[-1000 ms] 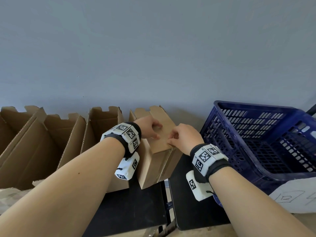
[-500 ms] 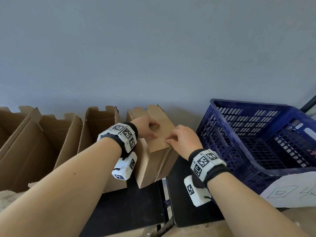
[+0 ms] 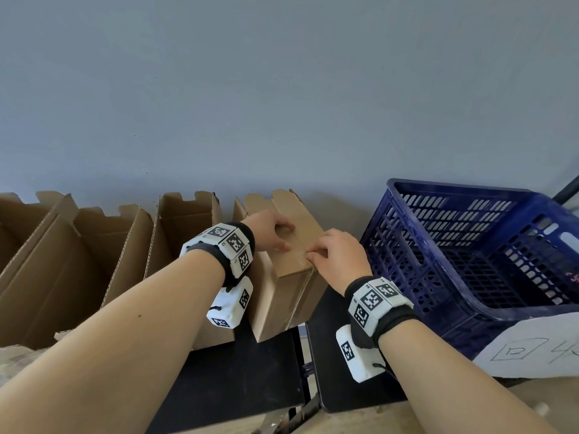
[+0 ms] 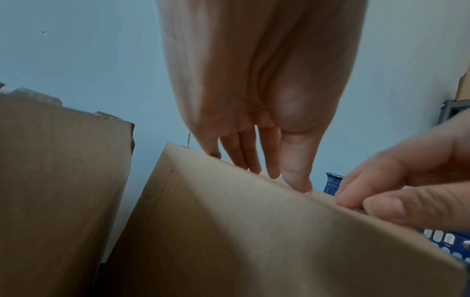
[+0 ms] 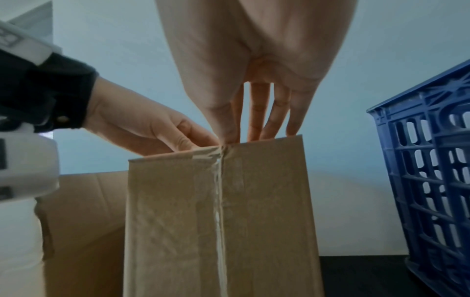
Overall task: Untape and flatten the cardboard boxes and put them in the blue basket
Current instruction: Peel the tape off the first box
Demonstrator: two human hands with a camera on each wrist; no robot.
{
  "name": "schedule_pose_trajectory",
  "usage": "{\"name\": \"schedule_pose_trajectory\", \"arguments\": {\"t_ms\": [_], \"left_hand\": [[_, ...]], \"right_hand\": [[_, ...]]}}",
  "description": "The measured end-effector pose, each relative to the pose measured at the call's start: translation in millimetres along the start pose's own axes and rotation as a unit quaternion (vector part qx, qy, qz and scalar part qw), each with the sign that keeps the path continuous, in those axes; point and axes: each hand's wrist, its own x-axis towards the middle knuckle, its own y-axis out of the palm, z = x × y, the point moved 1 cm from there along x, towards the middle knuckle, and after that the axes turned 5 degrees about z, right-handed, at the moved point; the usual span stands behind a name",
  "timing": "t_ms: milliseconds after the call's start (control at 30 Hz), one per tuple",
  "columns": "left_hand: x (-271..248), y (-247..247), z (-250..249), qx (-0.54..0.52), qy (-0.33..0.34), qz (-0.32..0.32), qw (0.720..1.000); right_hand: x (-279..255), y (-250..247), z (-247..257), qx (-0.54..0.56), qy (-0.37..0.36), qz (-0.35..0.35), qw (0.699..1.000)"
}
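A taped brown cardboard box [image 3: 282, 286] stands upright on the black table [image 3: 238, 371], just left of the blue basket [image 3: 454, 184]. My left hand [image 3: 283, 238] rests its fingertips on the box's top face, and the left wrist view shows those fingers [image 4: 269, 164] fairly straight. My right hand [image 3: 316, 253] is at the near top edge, thumb and forefinger pinching where the clear tape [image 5: 220, 201] folds over the seam. The tape runs down the middle of the box's front face [image 5: 267, 221]. The basket [image 5: 432, 160] looks empty.
Three open-topped cardboard boxes [image 3: 185, 233] [image 3: 103, 255] [image 3: 25, 245] stand in a row to the left, against the grey wall. A narrow gap [image 3: 302, 355] splits the two black tabletops. A white sheet with drawn marks [image 3: 532, 349] lies in front of the basket.
Both hands stay on the same box; the right fingers have closed in on the top edge at the tape. The view has drifted slightly. Nothing was lifted or let go.
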Motion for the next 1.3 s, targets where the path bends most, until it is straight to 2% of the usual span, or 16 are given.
{"name": "schedule_pose_trajectory", "arguments": {"t_ms": [100, 233, 333, 700, 933, 1100, 1300], "left_hand": [[-0.3, 0.1, -0.5, -0.003, 0.005, 0.001, 1.0], [-1.0, 0.4, -1.5, -0.005, 0.013, 0.002, 1.0], [-1.5, 0.4, -0.7, -0.002, 0.015, -0.001, 1.0], [-1.1, 2.0, 1.0, -0.016, 0.018, 0.001, 1.0], [0.8, 3.5, -1.2, -0.009, 0.016, 0.01, 1.0], [-0.5, 4.1, -3.3, -0.004, 0.018, 0.01, 1.0], [-0.4, 4.2, -4.3, -0.006, 0.015, 0.007, 1.0]], "right_hand": [[1.0, -6.3, 2.9, 0.025, 0.022, 0.009, 0.999], [7.8, -5.1, 12.2, 0.097, 0.1, 0.018, 0.99], [10.9, -1.7, 17.9, 0.127, 0.133, 0.01, 0.983], [13.2, -6.1, 14.0, 0.181, 0.154, 0.034, 0.971], [16.0, -5.6, 18.5, 0.143, 0.157, 0.043, 0.976], [20.2, -1.6, 19.8, 0.159, 0.183, 0.046, 0.969], [21.9, -8.8, 13.3, 0.187, 0.185, 0.083, 0.961]]}}
